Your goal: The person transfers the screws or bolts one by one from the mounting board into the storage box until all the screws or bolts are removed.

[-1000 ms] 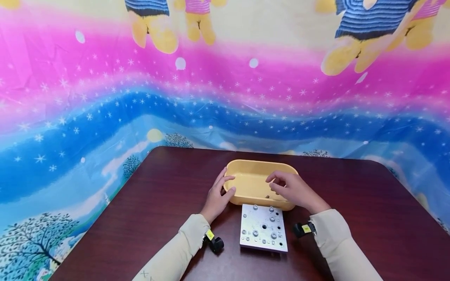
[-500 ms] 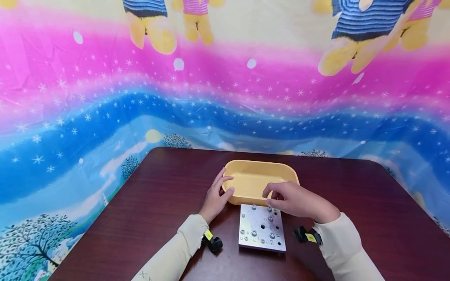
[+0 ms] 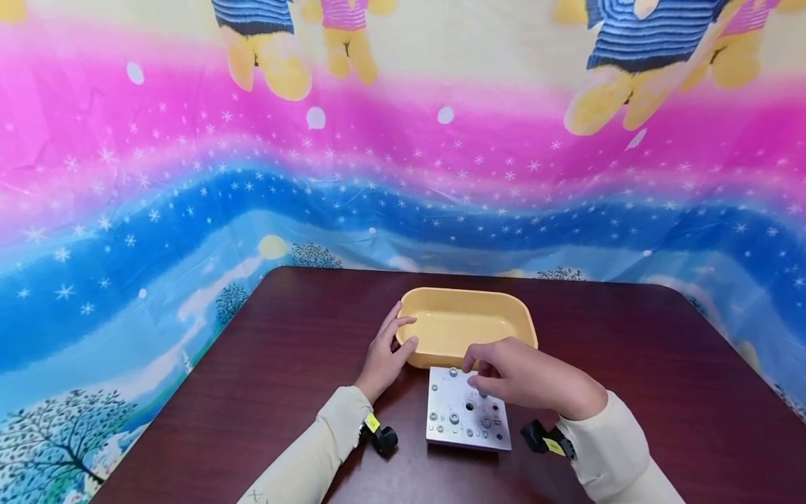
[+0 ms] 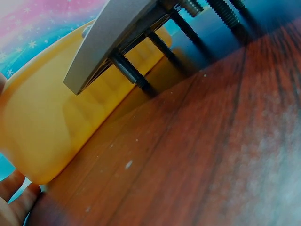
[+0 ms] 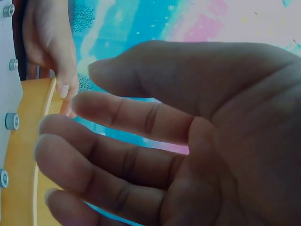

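My left hand [image 3: 384,357] holds the left end of a yellow plastic tray [image 3: 441,332], with thumb and index finger over its rim. My right hand [image 3: 525,374] hovers over the far right part of a silver metal plate [image 3: 443,402]. Its fingers are loosely bent, and the right wrist view shows a gap between thumb and index finger with nothing visible in it. Several socket head screws [image 5: 12,121] stand in the plate beside other holes. Their threaded shanks [image 4: 128,69] stick out underneath in the left wrist view. The right hand hides the tray's near right part.
A dark red-brown wooden table [image 3: 315,329] carries tray and plate, the plate right in front of the tray. Behind it hangs a colourful printed cloth [image 3: 378,161]. A small black camera [image 3: 383,439] sits at the left wrist, another camera [image 3: 543,437] at the right.
My right hand has moved from over the tray toward me, over the plate. A small screw seen in the tray earlier is now behind the hand or out of sight. The left hand stays.
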Demonstrator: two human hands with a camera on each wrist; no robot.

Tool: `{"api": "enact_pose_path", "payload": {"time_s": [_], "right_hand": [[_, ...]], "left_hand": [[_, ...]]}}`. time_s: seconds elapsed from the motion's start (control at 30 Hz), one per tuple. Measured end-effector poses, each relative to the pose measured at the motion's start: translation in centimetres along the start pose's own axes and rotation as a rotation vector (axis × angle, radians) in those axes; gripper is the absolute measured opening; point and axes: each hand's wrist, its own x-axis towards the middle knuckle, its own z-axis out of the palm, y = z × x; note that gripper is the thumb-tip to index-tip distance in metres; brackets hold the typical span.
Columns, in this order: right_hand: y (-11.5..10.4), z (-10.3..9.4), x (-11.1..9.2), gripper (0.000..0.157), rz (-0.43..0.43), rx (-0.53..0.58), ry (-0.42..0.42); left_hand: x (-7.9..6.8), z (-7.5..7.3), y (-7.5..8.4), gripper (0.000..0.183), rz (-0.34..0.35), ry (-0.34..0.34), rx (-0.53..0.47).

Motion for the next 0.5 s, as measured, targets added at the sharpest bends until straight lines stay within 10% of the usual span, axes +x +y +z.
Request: {"api": "enact_pose_path", "payload": {"time_s": [0.5], "right_hand": [[-0.2,1.1,0.4,0.008,0.042,-0.019,-0.075]], "left_hand": [[-0.4,-0.4,1.3,0.035,-0.004,-0.020,-0.005]]}}
